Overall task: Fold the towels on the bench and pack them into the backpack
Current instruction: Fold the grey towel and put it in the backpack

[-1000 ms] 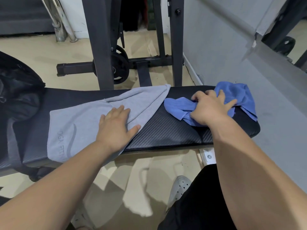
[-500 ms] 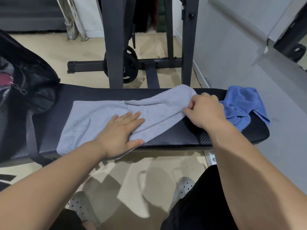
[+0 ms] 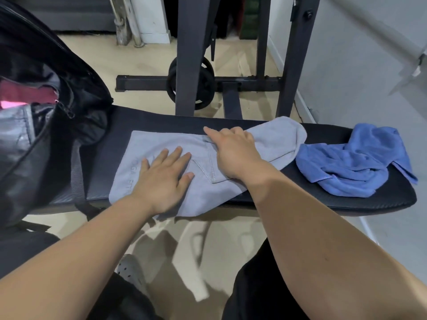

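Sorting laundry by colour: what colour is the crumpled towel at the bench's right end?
Blue, clearest in the head view.

Backpack (image 3: pixel 34 139) cut by left edge; towel lettering (image 3: pixel 132 174) partly under left hand (image 3: pixel 161 181)

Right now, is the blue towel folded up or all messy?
Messy. The blue towel lies crumpled in a heap at the bench's right end, no hand on it.

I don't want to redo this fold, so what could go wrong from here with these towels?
The grey towel overhangs the near edge of the bench; if the left hand lifts, it may slide off. The fold under the right hand looks bunched and skewed, so it may set crooked. The blue towel lies crumpled near the bench end, where a sweep might knock it off.
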Motion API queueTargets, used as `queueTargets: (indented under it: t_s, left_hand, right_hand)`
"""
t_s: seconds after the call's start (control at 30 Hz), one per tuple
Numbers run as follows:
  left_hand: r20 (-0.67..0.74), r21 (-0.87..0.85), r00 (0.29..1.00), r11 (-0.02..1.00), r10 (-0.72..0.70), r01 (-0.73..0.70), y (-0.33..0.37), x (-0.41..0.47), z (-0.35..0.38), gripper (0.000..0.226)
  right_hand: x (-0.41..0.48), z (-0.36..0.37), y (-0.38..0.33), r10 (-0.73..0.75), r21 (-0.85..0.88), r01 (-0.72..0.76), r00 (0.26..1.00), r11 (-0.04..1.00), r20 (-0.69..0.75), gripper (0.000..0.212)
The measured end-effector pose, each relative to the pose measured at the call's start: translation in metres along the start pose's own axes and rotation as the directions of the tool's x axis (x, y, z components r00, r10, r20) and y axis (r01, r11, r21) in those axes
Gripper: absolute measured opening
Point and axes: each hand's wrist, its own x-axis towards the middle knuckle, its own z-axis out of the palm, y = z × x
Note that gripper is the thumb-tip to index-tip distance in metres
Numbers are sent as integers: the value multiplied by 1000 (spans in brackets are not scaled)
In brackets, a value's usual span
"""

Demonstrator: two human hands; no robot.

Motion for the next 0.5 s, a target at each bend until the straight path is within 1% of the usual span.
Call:
queueTargets:
  t_s: [0.03, 0.1, 0.17, 0.27, 0.33, 0.37, 0.43, 0.5]
  left_hand:
    - [13, -21, 1000, 1000, -14, 14, -1, 2, 1, 60]
    - [21, -58, 999, 997, -43, 44, -4, 7, 1, 61]
    - [23, -76, 997, 995, -68, 69, -8, 13, 0, 63]
    - [28, -61, 995, 993, -98, 99, -20, 23, -4, 64]
    - [14, -51, 991, 990, -131, 132, -33, 29, -9, 64]
    - [6, -56, 989, 987, -150, 150, -40, 33, -12, 63]
    - [-14, -83, 985, 982, -174, 172, -51, 37, -16, 63]
    - [-34, -136, 984, 976, -177, 170, -57, 39, -17, 60]
  right_hand:
    - [4, 2, 0, 28, -17, -28, 999, 999, -32, 67]
    - [10, 3, -1, 60, -17, -63, 988, 998, -143, 42]
    - [11, -3, 1, 68, 96, -45, 966, 994, -249, 28]
    - [1, -24, 10, 89, 369, 53, 930, 928, -356, 21]
    - [-11, -42, 19, 159, 513, 60, 914, 856, -373, 18]
    - [-17, -50, 25, 204, 571, 44, 909, 820, -363, 19]
    - [-31, -64, 39, 267, 629, 24, 892, 777, -365, 21]
    - [-45, -74, 53, 291, 630, 10, 881, 777, -373, 14]
